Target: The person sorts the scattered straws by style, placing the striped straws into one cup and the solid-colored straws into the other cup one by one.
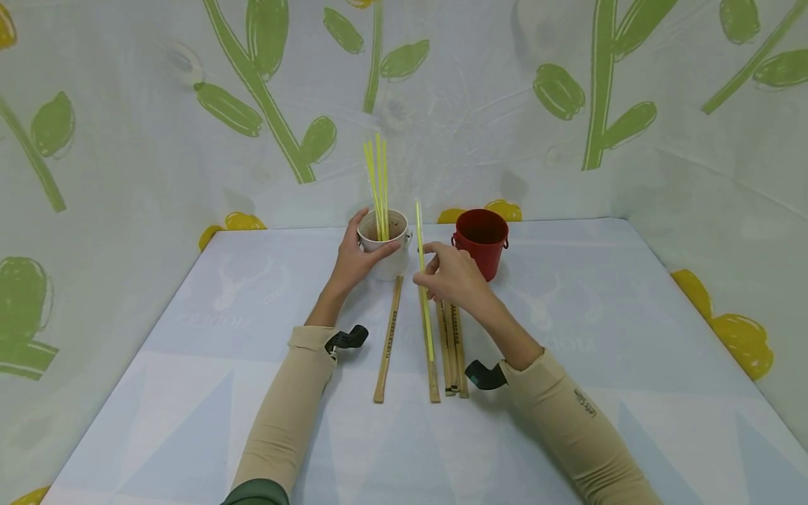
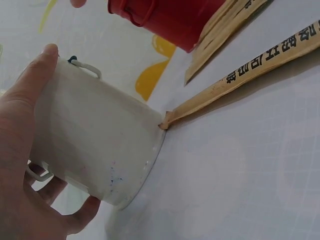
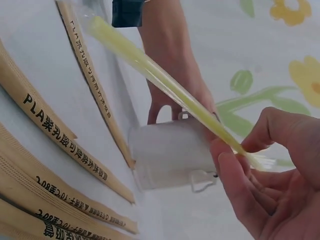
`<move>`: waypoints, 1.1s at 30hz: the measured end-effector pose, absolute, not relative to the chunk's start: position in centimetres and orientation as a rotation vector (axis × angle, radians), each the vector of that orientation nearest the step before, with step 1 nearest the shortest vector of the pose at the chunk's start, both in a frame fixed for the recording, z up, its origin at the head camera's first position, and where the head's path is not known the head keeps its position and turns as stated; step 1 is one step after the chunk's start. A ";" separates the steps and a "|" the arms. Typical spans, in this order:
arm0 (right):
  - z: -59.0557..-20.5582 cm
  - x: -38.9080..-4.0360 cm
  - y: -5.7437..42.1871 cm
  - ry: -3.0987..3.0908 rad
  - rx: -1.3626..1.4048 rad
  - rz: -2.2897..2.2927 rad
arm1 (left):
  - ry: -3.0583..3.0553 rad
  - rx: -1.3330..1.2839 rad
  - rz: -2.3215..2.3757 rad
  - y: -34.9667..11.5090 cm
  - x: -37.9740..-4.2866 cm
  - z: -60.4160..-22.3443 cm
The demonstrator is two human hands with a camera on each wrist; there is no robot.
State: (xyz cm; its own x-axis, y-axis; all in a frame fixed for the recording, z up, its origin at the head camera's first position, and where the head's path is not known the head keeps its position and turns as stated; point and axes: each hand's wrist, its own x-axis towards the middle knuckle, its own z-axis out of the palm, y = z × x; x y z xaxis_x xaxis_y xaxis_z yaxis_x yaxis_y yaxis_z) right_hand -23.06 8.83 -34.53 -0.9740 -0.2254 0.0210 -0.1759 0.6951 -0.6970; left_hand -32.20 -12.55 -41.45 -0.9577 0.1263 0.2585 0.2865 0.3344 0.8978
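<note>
My left hand (image 1: 353,261) grips a small white bucket (image 1: 394,265) around its side, with the thumb at the front. Several yellow straws (image 1: 378,186) stand in that bucket. Between thumb and fingers, my right hand (image 1: 456,276) pinches a yellow straw (image 3: 170,90) in a clear wrapper, held to the right of the white bucket. Beneath it lies a brown paper-wrapped straw (image 1: 433,384). Several more brown paper-wrapped straws (image 1: 452,351) lie below the right hand. Another single paper-wrapped straw (image 1: 388,340) lies in front of the white bucket.
A red bucket (image 1: 485,254) stands at the back, just beyond the right hand. The pale patterned table (image 1: 252,393) meets a leaf-printed sheet (image 1: 442,91) behind. Dark wrist cameras (image 1: 350,337) stick out from both forearms.
</note>
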 end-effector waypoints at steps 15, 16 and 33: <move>-34.3 -22.9 8.9 2.957 -0.497 -1.357 | -2.495 -0.360 -1.708 -11.9 -29.2 -37.5; -34.3 -23.0 8.9 2.958 -0.503 -1.373 | -2.495 -0.364 -1.708 -11.9 -29.2 -37.6; -34.6 -23.5 9.0 2.946 -0.604 -1.592 | -2.470 -0.370 -1.689 -12.3 -31.1 -39.9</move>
State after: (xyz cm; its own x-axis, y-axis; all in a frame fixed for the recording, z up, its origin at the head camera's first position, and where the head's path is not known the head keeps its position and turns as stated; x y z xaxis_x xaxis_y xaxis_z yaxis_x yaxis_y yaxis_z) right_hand -23.46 9.00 -34.58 -0.9043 -0.1813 0.3865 -0.4227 0.5075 -0.7509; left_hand -31.08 -12.28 -39.90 -0.9620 0.1295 0.2404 0.2710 0.3451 0.8986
